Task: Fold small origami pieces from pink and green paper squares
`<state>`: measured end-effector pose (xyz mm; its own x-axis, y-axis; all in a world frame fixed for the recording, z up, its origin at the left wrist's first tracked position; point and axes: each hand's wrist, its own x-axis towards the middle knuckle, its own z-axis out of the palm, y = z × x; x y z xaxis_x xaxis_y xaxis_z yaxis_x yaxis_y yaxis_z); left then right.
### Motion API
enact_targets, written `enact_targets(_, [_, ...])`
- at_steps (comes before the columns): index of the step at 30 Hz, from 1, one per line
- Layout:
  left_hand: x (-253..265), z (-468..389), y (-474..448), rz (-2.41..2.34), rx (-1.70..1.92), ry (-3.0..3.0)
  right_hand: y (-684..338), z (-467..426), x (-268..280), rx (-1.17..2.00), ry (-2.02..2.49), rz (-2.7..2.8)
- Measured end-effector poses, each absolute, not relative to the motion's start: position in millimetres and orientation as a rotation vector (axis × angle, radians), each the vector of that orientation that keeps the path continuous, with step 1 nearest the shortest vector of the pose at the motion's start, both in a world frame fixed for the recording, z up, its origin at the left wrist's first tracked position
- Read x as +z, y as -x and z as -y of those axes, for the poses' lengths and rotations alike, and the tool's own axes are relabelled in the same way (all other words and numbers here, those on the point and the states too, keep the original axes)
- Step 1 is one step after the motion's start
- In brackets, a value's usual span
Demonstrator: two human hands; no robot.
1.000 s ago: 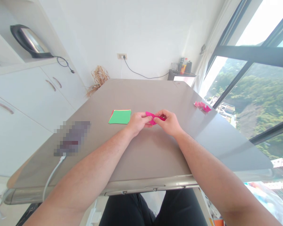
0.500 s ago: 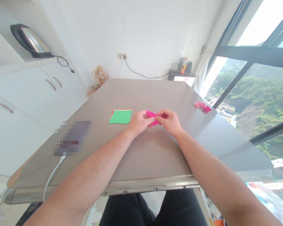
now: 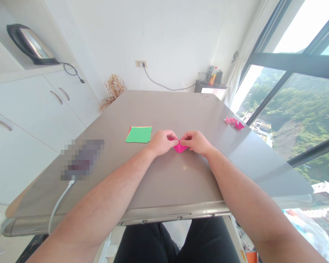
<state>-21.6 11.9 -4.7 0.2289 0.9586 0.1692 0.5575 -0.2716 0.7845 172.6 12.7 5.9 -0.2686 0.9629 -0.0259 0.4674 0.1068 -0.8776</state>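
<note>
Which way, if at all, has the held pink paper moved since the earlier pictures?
Yes: the visible part of the pink paper now shows slightly closer to the table's near edge.

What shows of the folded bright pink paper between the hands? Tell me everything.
The folded bright pink paper shows a line, perhaps a fold, down its middle; its visible part narrows toward the person. The left hand and right hand pinch it from either side, partly covering it. Whether it touches the grey tabletop is unclear.
</note>
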Motion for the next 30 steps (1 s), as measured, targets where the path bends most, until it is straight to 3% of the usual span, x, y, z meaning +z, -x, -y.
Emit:
enact_targets(7, [-4, -14, 23, -1.435, 0.509, -2.246, -173, -16, 6, 0.865, 1.520, 2.136])
enact_targets(18, [3, -11, 25, -1.362, 0.489, -2.137, -185, -18, 6, 0.928, 1.419, 2.274])
enact_targets(30, [11, 1, 9, -1.454, 0.300, -2.226, -180, -16, 6, 0.763, 1.478, 2.462])
